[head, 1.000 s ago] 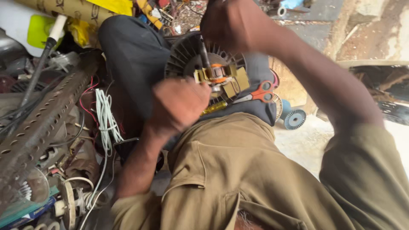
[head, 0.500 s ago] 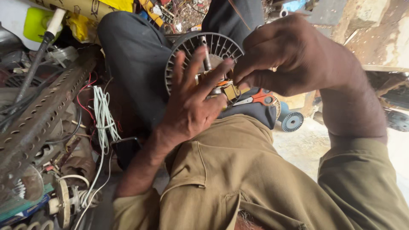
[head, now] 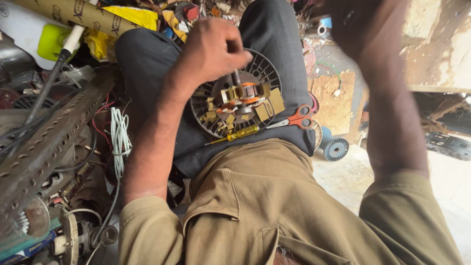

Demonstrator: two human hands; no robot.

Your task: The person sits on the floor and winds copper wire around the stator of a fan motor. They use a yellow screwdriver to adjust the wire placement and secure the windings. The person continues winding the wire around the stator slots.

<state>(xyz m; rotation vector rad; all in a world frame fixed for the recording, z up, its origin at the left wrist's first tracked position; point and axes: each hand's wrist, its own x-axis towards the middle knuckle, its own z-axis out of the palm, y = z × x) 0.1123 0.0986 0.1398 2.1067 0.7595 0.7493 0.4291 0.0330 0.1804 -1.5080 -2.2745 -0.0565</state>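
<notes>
On the lap lies a slotted disc (head: pixel 235 103) bearing a motor core (head: pixel 240 94); a screwdriver (head: pixel 235 134) and scissors (head: pixel 292 119) lie at its near edge, a wire bundle (head: pixel 119 140) to its left.

I have one view only, from the camera worn on the head, so there is no second view to share any part of the scene. It looks steeply down along the wearer's own body: the khaki shirt (head: pixel 274 206) fills the lower frame, very near the lens, and the lap in dark trousers (head: pixel 147 64) lies beyond it, toward the top. The view sits close, at arm's reach. The left forearm (head: pixel 152 142) runs up the middle-left, the right forearm (head: pixel 392 113) up the right edge, blurred.
</notes>
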